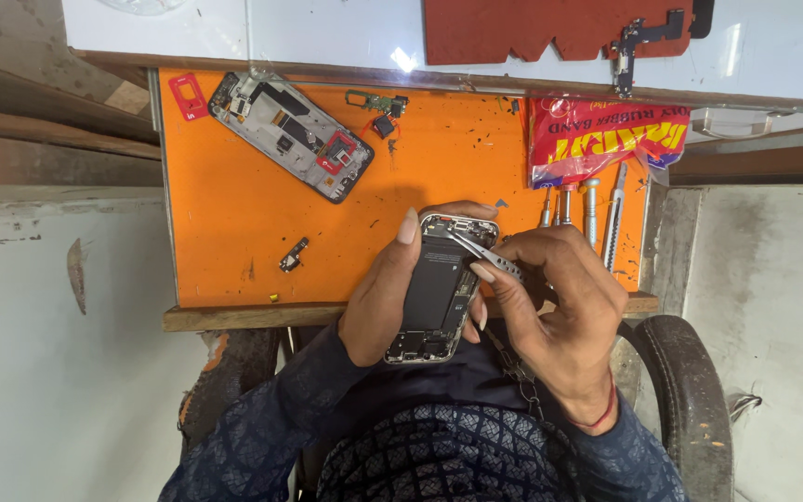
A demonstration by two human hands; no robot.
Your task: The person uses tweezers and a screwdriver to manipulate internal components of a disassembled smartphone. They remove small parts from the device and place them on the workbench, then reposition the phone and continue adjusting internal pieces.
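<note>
My left hand (378,297) grips an opened phone (439,288) with its black battery and circuit board exposed, holding it upright over the near edge of the orange work mat (234,214). My right hand (559,297) pinches metal tweezers (485,253), whose tips rest on the upper part of the phone's inside, near the camera end.
A second dismantled phone (292,133) lies at the mat's far left, beside a red card (188,96) and a small green board with wires (378,104). A tiny part (293,255) lies mid-mat. Screwdrivers (587,209) and a red packet (606,139) sit at the right.
</note>
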